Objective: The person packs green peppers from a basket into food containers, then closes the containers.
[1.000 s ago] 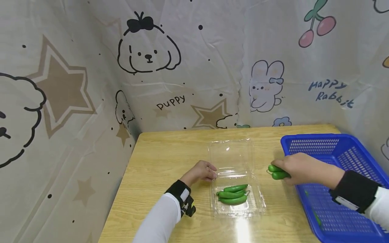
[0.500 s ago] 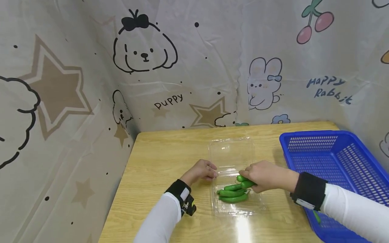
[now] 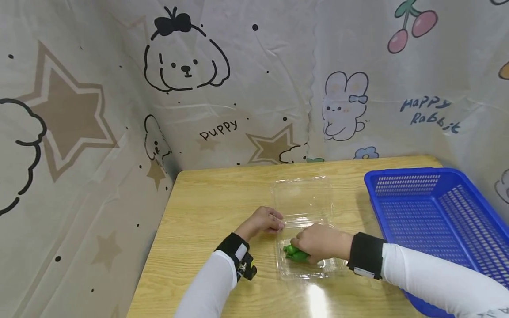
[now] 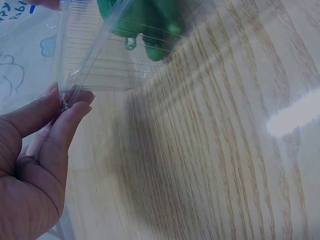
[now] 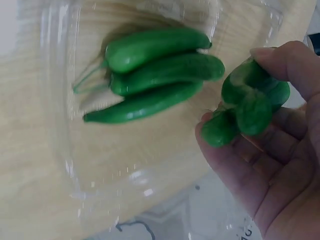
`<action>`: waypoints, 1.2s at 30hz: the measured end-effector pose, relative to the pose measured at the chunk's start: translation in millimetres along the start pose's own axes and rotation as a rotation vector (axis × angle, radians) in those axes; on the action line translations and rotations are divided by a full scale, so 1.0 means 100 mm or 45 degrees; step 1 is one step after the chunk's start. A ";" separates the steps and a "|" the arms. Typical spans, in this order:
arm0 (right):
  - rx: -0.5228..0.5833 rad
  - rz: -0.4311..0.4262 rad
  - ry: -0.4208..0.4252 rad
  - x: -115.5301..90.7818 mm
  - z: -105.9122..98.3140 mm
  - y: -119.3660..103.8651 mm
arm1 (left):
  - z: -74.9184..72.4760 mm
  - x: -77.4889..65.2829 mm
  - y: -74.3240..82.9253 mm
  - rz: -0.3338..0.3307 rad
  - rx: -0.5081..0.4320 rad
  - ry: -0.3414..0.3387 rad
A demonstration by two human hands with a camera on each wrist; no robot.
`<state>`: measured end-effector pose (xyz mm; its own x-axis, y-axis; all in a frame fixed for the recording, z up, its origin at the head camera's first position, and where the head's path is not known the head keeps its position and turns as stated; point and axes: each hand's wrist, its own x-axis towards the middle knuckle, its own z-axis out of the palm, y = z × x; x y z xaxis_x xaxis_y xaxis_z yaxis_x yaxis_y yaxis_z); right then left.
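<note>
A clear plastic clamshell box [image 3: 283, 269] lies opened flat on the table, its lid [image 3: 302, 194] toward the back. My left hand [image 3: 260, 222] pinches the box's left edge near the hinge; the left wrist view shows thumb and fingertips on the plastic. Over the box's base, my right hand [image 3: 321, 242] holds a small bunch of green chili peppers [image 5: 254, 112] between thumb and fingers. Below and beside that bunch, three green chili peppers [image 5: 165, 72] lie side by side in the base. In the head view, my right hand covers part of the peppers.
A blue plastic basket [image 3: 409, 171] stands at the table's right, partly covered by the right sleeve [image 3: 433, 269]. The wooden table [image 3: 214, 194] meets a printed cloth [image 3: 286, 88] at the back and left.
My right hand has carried the chili peppers left from beside the basket to over the box's base, then lower. My left hand has stayed at the box's edge. The head view has shifted slightly.
</note>
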<state>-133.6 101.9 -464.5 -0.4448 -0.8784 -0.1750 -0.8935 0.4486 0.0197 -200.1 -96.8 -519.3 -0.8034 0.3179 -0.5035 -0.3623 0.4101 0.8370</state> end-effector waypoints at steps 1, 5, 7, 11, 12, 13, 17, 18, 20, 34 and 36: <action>0.021 0.011 -0.005 0.02 0.02 -0.01 | 0.00 0.00 0.00 -0.002 -0.003 0.002; 0.095 0.060 -0.031 0.07 0.08 -0.06 | -0.01 0.00 0.01 0.001 -0.010 -0.003; 0.124 0.087 -0.056 0.09 0.11 -0.08 | -0.01 0.00 0.02 0.001 -0.012 -0.008; 0.124 0.102 -0.074 0.11 0.16 -0.12 | -0.02 -0.01 0.04 0.008 -0.010 -0.008; 0.113 0.104 -0.070 0.11 0.17 -0.13 | -0.02 -0.01 0.04 0.006 -0.010 -0.008; 0.099 0.103 -0.067 0.11 0.18 -0.14 | -0.02 -0.01 0.04 0.004 -0.011 -0.008; 0.071 0.087 -0.036 0.10 0.22 -0.16 | 0.00 -0.01 0.04 -0.003 -0.021 -0.006; 0.067 0.085 -0.035 0.10 0.22 -0.17 | 0.00 -0.01 0.03 0.003 -0.020 -0.007; 0.059 0.077 -0.037 0.10 0.23 -0.17 | 0.01 0.00 0.02 0.020 -0.020 -0.010; 0.133 0.132 -0.146 0.05 0.24 -0.11 | 0.01 -0.02 0.02 0.030 -0.037 -0.031; 0.169 0.118 -0.089 0.00 0.18 -0.05 | 0.02 -0.01 0.03 0.045 -0.038 -0.033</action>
<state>-127.8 102.6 -482.7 -0.5151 -0.8208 -0.2468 -0.8310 0.5488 -0.0908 -199.2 -94.4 -516.4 -0.8036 0.3536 -0.4788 -0.3484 0.3729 0.8600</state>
